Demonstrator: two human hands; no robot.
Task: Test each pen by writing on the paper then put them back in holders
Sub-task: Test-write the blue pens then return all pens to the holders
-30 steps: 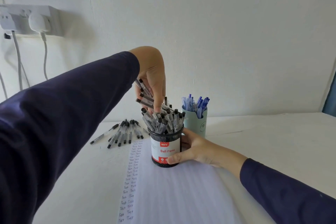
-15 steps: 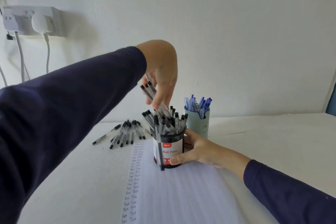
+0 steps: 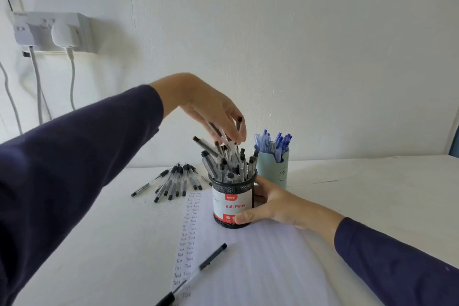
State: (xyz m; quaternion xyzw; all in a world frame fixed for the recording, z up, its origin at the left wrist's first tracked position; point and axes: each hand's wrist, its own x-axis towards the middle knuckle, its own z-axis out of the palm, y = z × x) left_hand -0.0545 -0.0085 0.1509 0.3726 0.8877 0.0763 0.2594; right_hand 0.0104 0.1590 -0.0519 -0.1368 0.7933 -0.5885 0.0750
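A black mesh holder labelled "Ball Pens" stands on the white paper, crammed with black-capped pens. My right hand grips its side. Above the holder, my left hand holds a few black pens by their upper ends, their tips down among the pens in the holder. One black pen lies loose on the paper near the columns of "Test" words. A row of several black pens lies on the table behind the paper.
A pale blue cup of blue pens stands just behind the mesh holder, against the wall. A wall socket with plugs and hanging cables is at the upper left. The white table extends to the right.
One black pen fell out of the holder and now lies on the paper in front. My left hand shifted right and lowered its pens toward the holder.
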